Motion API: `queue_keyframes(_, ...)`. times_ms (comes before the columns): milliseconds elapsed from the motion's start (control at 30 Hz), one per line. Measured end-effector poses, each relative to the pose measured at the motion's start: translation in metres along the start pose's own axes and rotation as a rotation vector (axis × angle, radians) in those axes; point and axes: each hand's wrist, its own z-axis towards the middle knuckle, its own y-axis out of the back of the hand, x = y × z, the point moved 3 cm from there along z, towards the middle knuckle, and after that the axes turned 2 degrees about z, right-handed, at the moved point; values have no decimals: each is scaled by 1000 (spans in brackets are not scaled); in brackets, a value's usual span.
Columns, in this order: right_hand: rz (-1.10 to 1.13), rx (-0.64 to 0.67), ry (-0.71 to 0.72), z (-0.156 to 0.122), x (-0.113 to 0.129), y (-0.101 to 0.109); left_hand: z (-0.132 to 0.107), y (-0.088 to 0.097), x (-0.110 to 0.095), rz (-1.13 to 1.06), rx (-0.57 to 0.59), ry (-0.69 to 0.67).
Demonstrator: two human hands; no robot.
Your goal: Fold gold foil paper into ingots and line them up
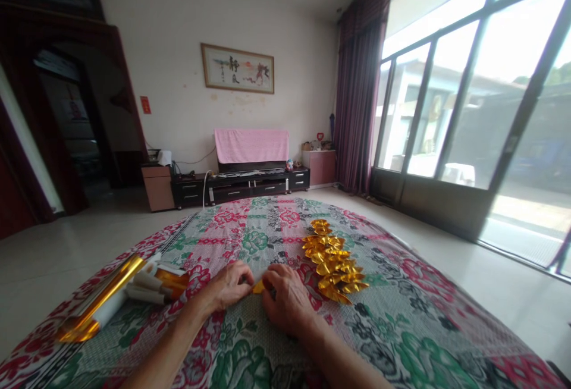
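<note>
Low over the cloth, my left hand (231, 286) and my right hand (286, 295) face each other with a small gap between them. A small piece of gold paper (257, 287) with a whitish side spans that gap. My right hand's curled fingers cover one end of it; the left fingers are pinched at the other, their tips partly hidden. Right of my hands lies a row of folded gold paper ingots (333, 259), overlapping one another. To the left are rolled gold paper sheets (107, 303) with white backs, beside several smaller white-and-gold rolls (154, 282).
A flowered cloth (241, 359) in pink, green and grey covers the round table under my hands. Beyond it stands a low black cabinet (250, 188) with a pink cloth (252, 146) draped above. Tall windows (450, 103) and a purple curtain (357, 91) are at the right.
</note>
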Motion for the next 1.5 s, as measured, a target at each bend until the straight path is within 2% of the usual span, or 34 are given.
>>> queue_keyframes(233,-63,3,-4,1,1,-1,-1,2,-5,91,-102,-23)
queue_keyframes(433,-69,1,-41,5,-2,-3,0,5,-4,176,-146,96)
queue_keyframes(533,-77,-2,-79,5,-5,-4,0,4,-2,187,-123,158)
queue_keyframes(667,-84,10,-62,5,-6,-6,-1,1,-3,142,-79,209)
queue_keyframes(900,-100,77,19,6,-5,-7,-2,1,-16,197,-103,181)
queue_keyframes(1100,-76,46,15,6,-4,-7,-2,-6,-20,214,-134,167)
queue_keyframes(1333,-67,68,8,8,-3,-5,-5,-11,-25,257,-127,146)
queue_keyframes(1500,-88,96,27,8,-3,-4,-6,-13,-31,318,-119,74)
